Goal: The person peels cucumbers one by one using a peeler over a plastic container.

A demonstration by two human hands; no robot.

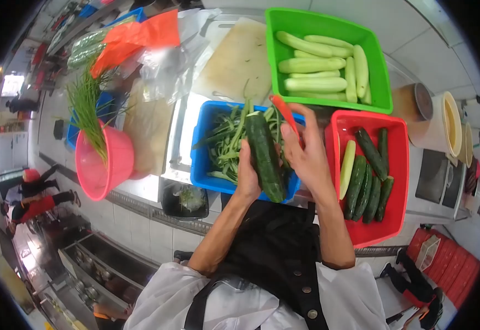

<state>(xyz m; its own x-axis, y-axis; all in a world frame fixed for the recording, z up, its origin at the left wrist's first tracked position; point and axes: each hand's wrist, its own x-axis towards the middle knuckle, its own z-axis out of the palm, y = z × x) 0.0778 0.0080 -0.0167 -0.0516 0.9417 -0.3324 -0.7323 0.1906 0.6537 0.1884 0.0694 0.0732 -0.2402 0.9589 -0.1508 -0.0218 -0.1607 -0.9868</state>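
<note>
My left hand (247,175) is wrapped round a dark green cucumber (264,159), held tilted over a blue bin (197,170). Most of the cucumber's skin is still dark, with a pale cut end at the top. My right hand (310,157) grips a red-handled peeler (285,113) just right of the cucumber; its blade is hard to make out. Long green peel strips (226,146) fill the blue bin. Beside my right forearm, a red bin (395,212) holds several unpeeled cucumbers (363,190) and one pale peeled one (347,168).
A green bin (328,12) of several peeled cucumbers (316,84) stands behind. Cutting boards (240,60) and plastic bags (163,71) lie at the back left. Left are a pink bucket (105,165) with green stalks (88,104) and a black tub (185,209). Other people are farther off.
</note>
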